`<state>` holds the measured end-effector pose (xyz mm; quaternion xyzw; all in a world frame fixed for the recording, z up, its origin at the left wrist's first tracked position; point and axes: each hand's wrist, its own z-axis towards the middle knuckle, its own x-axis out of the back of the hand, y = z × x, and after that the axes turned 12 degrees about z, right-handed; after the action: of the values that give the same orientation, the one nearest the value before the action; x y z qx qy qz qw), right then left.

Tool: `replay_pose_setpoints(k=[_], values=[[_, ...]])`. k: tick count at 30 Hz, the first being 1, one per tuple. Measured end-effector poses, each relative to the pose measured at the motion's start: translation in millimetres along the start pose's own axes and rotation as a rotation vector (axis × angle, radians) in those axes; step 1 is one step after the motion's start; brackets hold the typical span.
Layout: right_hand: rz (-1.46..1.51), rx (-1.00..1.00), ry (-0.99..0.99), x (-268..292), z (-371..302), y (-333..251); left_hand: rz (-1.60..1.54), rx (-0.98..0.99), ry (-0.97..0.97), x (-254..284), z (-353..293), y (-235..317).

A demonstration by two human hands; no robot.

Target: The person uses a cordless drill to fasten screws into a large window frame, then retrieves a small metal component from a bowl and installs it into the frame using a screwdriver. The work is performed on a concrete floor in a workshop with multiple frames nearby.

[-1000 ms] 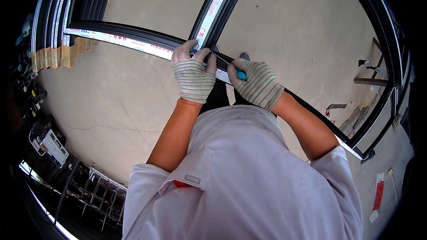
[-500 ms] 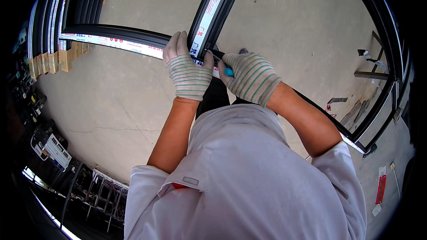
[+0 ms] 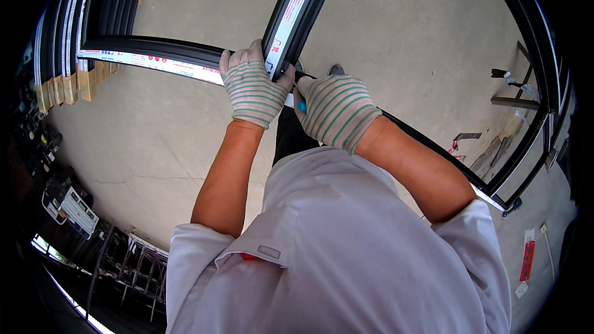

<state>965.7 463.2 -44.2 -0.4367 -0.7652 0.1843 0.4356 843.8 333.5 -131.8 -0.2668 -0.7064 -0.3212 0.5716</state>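
A black window or door frame [image 3: 167,44], with printed white film along its bars, stretches in front of me. At the joint where its upright bar [image 3: 291,15] meets the lower bar, my left hand [image 3: 253,89], in a striped knit glove, grips the frame. Its fingers lie over the lower bar and its thumb reaches beside the joint. Close on the right, my gloved right hand [image 3: 337,108] is closed around a tool with a teal handle [image 3: 301,106]. The tool points toward the joint; its tip is mostly hidden by my fingers and thumb.
Several more black frames stand stacked at the left, with wooden blocks [image 3: 86,85] at their lower ends. A dark metal stand [image 3: 515,102] is at the right. On the floor lies a red and white strip [image 3: 527,260]. Metal racks [image 3: 139,266] stand lower left.
Both hands have shifted slightly left in view, and the left fingers look more bent. The tool's shaft is now less visible, and less of the teal handle shows.
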Motion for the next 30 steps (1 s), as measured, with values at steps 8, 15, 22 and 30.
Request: replay_pose_setpoints(k=[8,15,22,30], values=[[0.017,-0.001,-0.019,-1.9,1.9,-2.9,0.007,-0.023,0.047,-6.0,-0.5,-2.6],[0.022,0.002,0.055,-8.3,2.5,0.1,-0.004,-0.005,0.016,-3.3,1.0,0.6],[0.003,-0.02,0.022,-4.6,0.8,-5.6,0.034,-0.006,0.025,-4.3,1.6,1.4],[-0.01,-0.052,-0.136,11.7,3.4,-15.8,0.031,-0.008,0.041,-6.4,0.0,1.5]])
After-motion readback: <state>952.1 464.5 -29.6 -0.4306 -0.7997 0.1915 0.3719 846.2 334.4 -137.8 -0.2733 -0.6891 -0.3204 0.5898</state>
